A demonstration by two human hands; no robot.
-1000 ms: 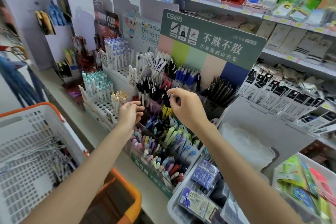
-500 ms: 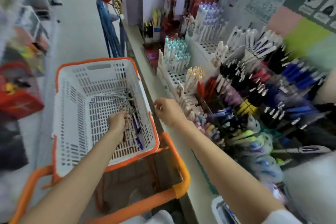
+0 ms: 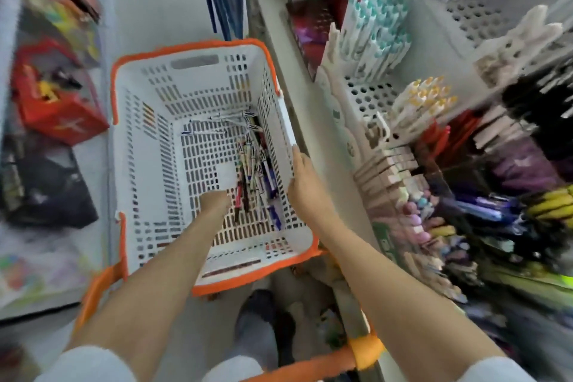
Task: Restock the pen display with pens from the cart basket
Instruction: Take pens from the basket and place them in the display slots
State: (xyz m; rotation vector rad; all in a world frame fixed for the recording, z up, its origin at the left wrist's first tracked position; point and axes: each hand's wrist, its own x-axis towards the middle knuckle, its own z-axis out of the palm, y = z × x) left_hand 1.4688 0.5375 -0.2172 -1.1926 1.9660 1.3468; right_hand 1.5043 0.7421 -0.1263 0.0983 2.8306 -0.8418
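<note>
The left hand (image 3: 215, 200) dips into the basket (image 3: 139, 139) with its fingers hidden, so its grip cannot be told. The right hand (image 3: 302, 177) rests straight-fingered against the right wall. Best gather several pens (image 3: 254, 170), lying just beyond, tips aligned, before lifting toward the pen display (image 3: 434, 139).

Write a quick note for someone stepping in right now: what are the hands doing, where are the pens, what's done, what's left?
Left hand: down inside the basket, beside the pens; its fingers are hidden, so whether it has a grip on one is unclear.
Right hand: fingers straight, resting against the basket's right wall, holding nothing.
Pens: a loose pile along the right side of the basket floor.
Display: to the right of the basket, with empty holes in its white racks.
Done: no count possible. To do: lift pens out and slot them into the display.
</note>
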